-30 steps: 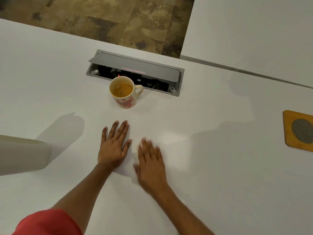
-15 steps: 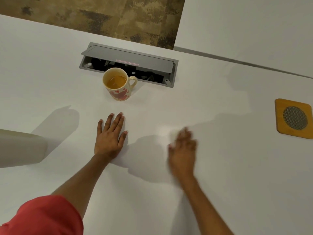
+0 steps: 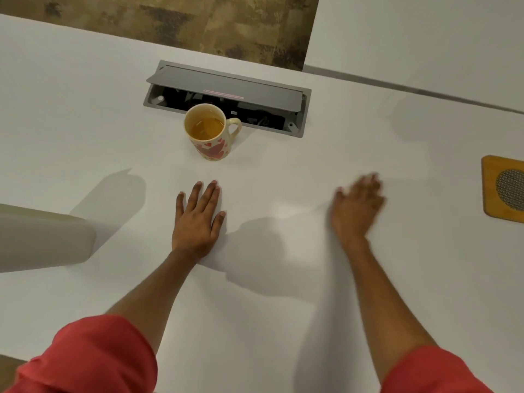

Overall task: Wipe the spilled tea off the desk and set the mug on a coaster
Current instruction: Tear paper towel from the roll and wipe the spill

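A cream mug [image 3: 211,134] with red hearts stands upright on the white desk [image 3: 283,321], part full of amber tea, handle to the right. My left hand [image 3: 197,219] lies flat on the desk just in front of the mug, fingers apart, holding nothing. My right hand [image 3: 357,207] is blurred, open and empty, hovering to the right of the middle. A square wooden coaster [image 3: 504,190] with a round mesh centre lies at the right edge, cut off by the frame. A faint pale patch [image 3: 286,211] shows on the desk between my hands; I see no cloth.
An open grey cable box [image 3: 226,96] is set into the desk right behind the mug. A pale chair back or armrest [image 3: 42,239] juts in at the left. Patterned carpet [image 3: 198,21] lies beyond the far desk edge. A second white desk [image 3: 425,32] adjoins at the back right.
My right hand has swept from beside my left hand towards the right, closer to the coaster. My left hand has stayed flat in place. The mug has not moved.
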